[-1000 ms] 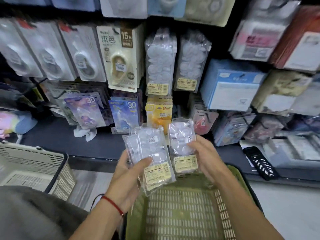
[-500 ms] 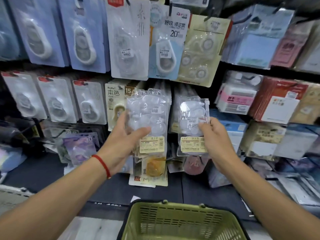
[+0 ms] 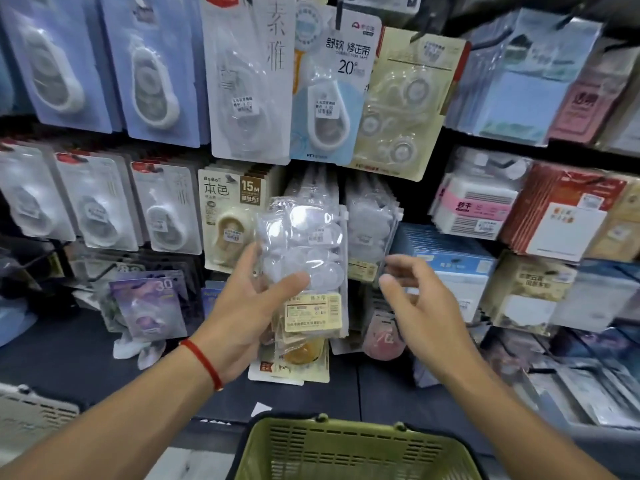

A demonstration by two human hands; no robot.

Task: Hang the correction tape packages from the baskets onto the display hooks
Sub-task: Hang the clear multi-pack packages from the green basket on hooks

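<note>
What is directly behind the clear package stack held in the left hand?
Behind the clear package stack gripped by the left hand, matching clear packages hang on the display, with a beige 15M card at its left. The hook they hang from is covered.

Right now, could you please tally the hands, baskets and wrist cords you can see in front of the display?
Hands: 2, the left hand gripping clear correction tape packs, the right hand holding nothing
Baskets: 2, the green basket and the pale grey basket
Wrist cords: 1, the red cord on the left wrist
Total: 5
</note>
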